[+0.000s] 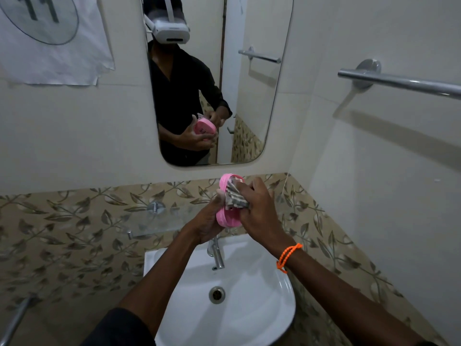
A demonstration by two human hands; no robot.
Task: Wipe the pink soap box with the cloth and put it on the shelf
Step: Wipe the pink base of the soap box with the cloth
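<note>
You hold the soap box (227, 218) above the sink (262, 308), just over the tap (216, 253) and in front of the glass shelf (159, 221). Your left hand (207, 226) grasps the box from its left side, fingers wrapped round it, with the box tilted on edge. Your right hand (259, 211) is clenched on the cloth (234, 198), a striped grey wad pressed into the open side of the box. An orange band (289, 257) sits on your right wrist. The mirror (249, 96) above the sink shows the box's pink underside between both hands. The towel bar (399, 82) is well apart, up and right of the sink.
</note>
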